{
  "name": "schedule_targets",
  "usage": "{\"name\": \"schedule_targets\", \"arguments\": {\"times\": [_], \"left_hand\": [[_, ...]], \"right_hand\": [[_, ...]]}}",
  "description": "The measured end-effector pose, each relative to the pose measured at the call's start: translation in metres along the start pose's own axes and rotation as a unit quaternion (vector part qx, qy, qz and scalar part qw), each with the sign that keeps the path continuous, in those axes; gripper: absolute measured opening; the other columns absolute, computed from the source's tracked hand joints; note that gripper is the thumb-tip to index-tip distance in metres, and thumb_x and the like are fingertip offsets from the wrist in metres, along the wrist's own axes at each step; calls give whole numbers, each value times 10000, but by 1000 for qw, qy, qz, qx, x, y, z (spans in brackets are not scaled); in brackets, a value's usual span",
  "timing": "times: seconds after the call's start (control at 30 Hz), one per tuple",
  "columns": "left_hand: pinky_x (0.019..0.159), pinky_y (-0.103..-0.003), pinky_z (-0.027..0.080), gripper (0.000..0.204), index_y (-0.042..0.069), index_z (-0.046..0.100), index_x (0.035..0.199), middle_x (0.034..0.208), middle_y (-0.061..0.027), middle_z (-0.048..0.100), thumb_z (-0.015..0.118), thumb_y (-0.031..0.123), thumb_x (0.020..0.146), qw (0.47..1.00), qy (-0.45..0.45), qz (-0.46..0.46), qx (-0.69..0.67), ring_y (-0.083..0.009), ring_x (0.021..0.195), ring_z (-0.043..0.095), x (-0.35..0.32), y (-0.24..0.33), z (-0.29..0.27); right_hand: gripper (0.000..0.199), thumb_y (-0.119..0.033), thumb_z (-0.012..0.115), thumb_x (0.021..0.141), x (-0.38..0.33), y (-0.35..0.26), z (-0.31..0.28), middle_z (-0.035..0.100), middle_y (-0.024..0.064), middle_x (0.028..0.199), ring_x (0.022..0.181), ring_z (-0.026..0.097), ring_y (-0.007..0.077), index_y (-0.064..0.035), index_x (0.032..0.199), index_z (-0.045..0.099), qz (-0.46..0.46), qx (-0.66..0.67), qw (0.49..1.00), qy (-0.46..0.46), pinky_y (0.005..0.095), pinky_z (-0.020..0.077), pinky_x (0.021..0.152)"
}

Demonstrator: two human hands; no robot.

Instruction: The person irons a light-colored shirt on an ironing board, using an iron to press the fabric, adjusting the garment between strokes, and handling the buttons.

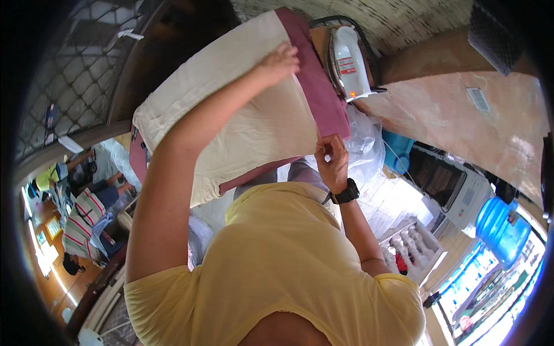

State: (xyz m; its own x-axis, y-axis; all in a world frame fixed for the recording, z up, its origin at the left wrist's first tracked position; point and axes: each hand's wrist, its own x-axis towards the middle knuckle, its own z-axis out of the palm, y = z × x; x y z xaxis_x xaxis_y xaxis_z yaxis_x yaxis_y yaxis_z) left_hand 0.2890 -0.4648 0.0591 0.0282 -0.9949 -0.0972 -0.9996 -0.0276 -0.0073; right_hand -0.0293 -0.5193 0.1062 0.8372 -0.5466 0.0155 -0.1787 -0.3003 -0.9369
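Note:
A cream cloth point(254, 124), apparently a garment, lies spread over a maroon-covered ironing board point(314, 75). My left hand point(281, 62) reaches across it to the cloth's right edge, with its slightly bent fingers resting on the fabric. Nearer me, my right hand point(333, 158) pinches the near right corner of the same cloth. A black watch point(347, 191) is on my right wrist. Beyond the board's right end, a white iron point(351, 63) with a small orange light rests on its stand. The cloth's near left part hangs over the board's edge.
Clear plastic sheeting point(366, 135) hangs beside the board's right end. Farther right are a blue water jug point(503, 230), a microwave-like appliance point(467, 196) and a white rack point(412, 248). A metal grille point(69, 75) stands at the far left. Other people sit at the left.

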Motion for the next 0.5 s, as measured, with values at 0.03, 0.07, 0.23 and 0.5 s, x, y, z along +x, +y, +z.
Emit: {"name": "schedule_targets", "arguments": {"times": [0.03, 0.07, 0.23, 0.5], "left_hand": [[1167, -531, 212, 287, 151, 693, 1005, 1145, -16, 628, 592, 42, 760, 995, -93, -22, 40, -283, 1325, 415, 16, -12, -15], [1168, -561, 177, 341, 162, 684, 1071, 1196, -22, 611, 593, 19, 775, 985, -154, -39, 61, -289, 1367, 379, 27, -22, -35], [1124, -556, 245, 286, 175, 666, 1118, 1208, -1, 601, 587, 144, 844, 987, -50, -57, 138, -247, 1352, 388, 51, -65, -32], [1030, -506, 334, 460, 147, 548, 1259, 1304, -99, 493, 693, 168, 823, 884, 315, -326, -110, -322, 1223, 444, -42, 31, 15]], "right_hand": [[202, 86, 573, 772, 0, 3, -5, 586, 82, 848, 619, 546, 148, -27, 935, 614, 12, -13, 1000, 12, 278, 453, 558], [233, 87, 564, 765, 0, 6, -11, 595, 89, 858, 620, 555, 157, -31, 955, 628, 24, -25, 999, 24, 285, 456, 559], [306, 74, 551, 762, 0, 34, -16, 611, 124, 845, 666, 598, 240, -51, 1019, 660, 56, -53, 997, 24, 328, 477, 587], [414, 16, 648, 774, 8, 85, 2, 573, 209, 1067, 1044, 539, 409, -78, 1174, 595, -39, -307, 949, 68, 528, 401, 921]]}}
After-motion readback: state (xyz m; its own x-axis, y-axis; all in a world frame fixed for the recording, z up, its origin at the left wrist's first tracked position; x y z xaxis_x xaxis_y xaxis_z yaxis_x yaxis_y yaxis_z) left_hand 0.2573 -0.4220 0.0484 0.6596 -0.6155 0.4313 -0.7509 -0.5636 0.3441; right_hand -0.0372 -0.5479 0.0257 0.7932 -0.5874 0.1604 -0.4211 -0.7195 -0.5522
